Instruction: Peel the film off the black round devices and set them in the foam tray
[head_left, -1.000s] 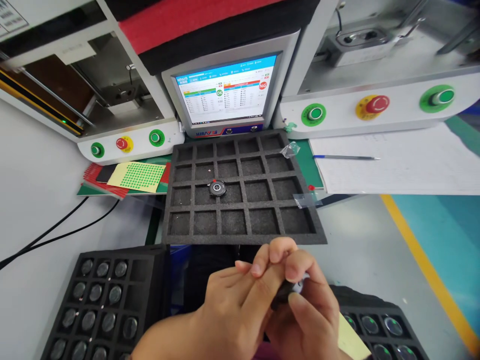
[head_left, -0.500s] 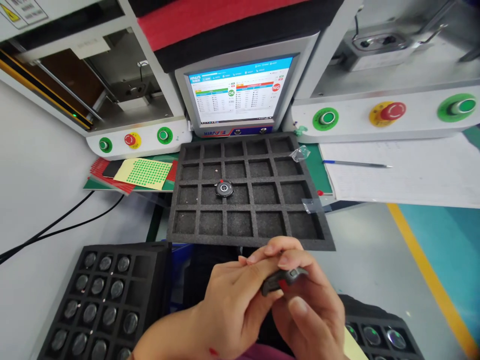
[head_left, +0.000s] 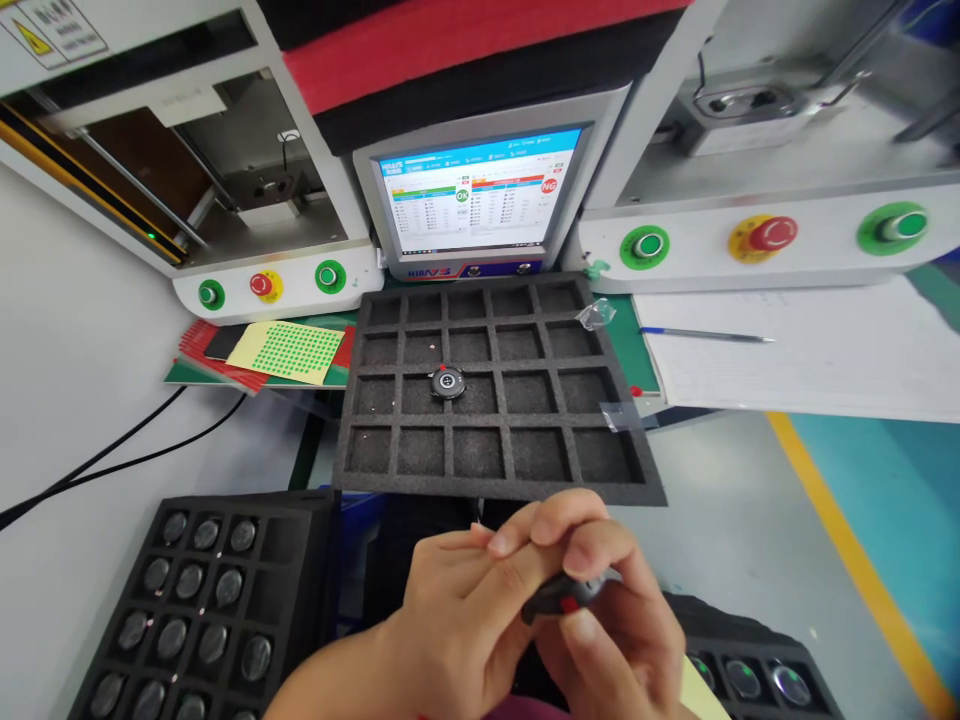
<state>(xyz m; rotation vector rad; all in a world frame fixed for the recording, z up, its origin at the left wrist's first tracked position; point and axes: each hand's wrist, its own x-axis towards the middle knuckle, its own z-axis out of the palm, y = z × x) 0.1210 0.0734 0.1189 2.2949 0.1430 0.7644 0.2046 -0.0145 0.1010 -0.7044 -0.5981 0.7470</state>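
Both my hands meet low in the middle of the view, closed around a dark watch case (head_left: 556, 598) with a red mark on its edge. My left hand (head_left: 469, 600) grips its left side, with the fingers running behind it. On the right side my right hand (head_left: 626, 615) holds it between thumb and fingers. The hands cover much of the case. Beyond them, a second round black watch case (head_left: 448, 382) lies back up across a divider of the dark foam tray (head_left: 532, 420), with a red mark at its top.
At lower left stands a foam tray (head_left: 281, 590) of round watch cases; another tray (head_left: 780, 645) with green-dotted pieces is at lower right. A monitor (head_left: 480, 200) sits between two machines with push buttons. Green-dot stickers (head_left: 289, 350) lie left, a pen (head_left: 705, 335) on paper right.
The watch case has tilted in my fingers, and my right thumb has moved up against its edge near the red mark. The case on the tray has stayed put.
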